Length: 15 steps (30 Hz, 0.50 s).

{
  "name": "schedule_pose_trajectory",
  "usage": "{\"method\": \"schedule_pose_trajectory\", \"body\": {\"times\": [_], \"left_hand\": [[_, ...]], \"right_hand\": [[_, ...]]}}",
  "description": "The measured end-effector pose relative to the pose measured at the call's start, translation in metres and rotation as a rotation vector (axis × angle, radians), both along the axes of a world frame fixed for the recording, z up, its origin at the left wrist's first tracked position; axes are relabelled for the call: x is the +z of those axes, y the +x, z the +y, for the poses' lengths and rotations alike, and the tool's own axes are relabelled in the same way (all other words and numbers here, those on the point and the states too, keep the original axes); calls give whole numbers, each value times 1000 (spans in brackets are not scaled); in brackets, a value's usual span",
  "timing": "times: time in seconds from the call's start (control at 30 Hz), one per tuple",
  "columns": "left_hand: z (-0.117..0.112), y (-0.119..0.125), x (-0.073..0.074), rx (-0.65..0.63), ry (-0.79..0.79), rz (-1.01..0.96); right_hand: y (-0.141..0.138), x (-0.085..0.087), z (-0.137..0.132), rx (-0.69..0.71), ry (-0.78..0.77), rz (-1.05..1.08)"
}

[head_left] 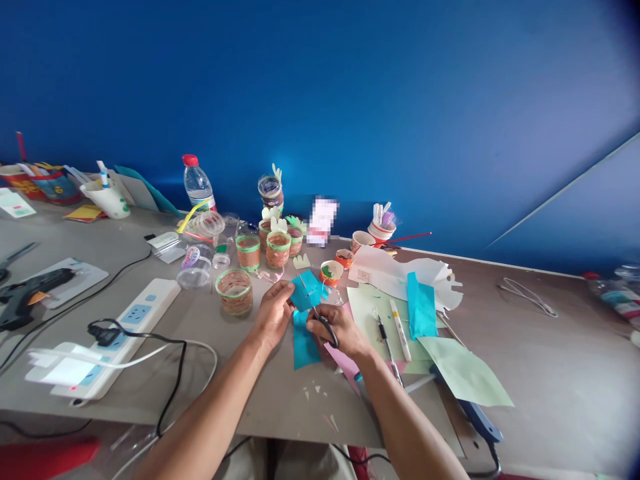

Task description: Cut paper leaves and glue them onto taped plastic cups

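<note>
My left hand [273,311] pinches the left edge of a small piece of blue paper [307,288] above the table. In my right hand [340,327] is a pair of scissors with a dark handle [327,329]; their blades run up to the blue paper and are partly hidden by it. Below both hands lies a second blue sheet [305,353]. Left of my left hand stands a wrapped cup with a green rim [235,293]. Small paper scraps [317,390] are scattered on the tabletop near me.
A white power strip [135,320] with cables and a glue gun [30,293] lie to the left. Several decorated cups [279,248] and a bottle [197,183] stand at the back. On the right are a pen [387,343], a marker [400,330] and pale green paper [465,370].
</note>
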<state>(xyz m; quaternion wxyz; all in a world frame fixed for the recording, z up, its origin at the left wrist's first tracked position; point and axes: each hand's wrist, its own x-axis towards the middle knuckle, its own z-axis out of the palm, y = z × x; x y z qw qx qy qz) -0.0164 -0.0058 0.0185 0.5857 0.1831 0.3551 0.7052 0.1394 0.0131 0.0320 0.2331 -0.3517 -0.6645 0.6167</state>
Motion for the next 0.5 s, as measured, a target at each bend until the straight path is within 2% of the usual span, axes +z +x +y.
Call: {"method": "schedule_pose_trajectory", "body": {"times": [0.17,0.5], "left_hand": [[-2,2,-1,-81,22,98],[-3,5,-10,-104,23,251]], "right_hand": [[1,-2,1,-62,-4,30],[0,2,-1,-73,-24,97]]}}
